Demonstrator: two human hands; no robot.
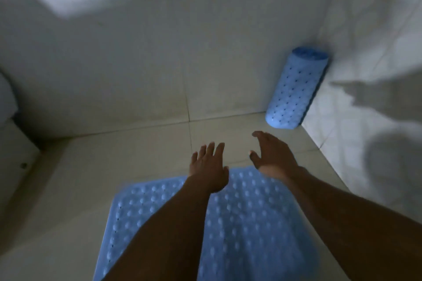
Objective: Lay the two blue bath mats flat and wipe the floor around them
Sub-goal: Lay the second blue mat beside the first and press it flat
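Left hand (209, 166) and right hand (271, 155) spread wide, empty, over flat mat (239, 223) far edge; rolled mat (296, 89) upright in floor (80, 189) far-right corner

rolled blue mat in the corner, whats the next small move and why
Probably reach the open right hand forward to the rolled blue perforated rubber bath mat: it stands on end in the corner, not yet unrolled, while the flat blue bubbled mat already lies spread.

Dim light fills the room. A pale tiled floor (102, 178) meets a tiled back wall (127, 75) and a shadow-crossed right wall (365, 18). A white fixture (5, 100), perhaps a toilet, sits far left.
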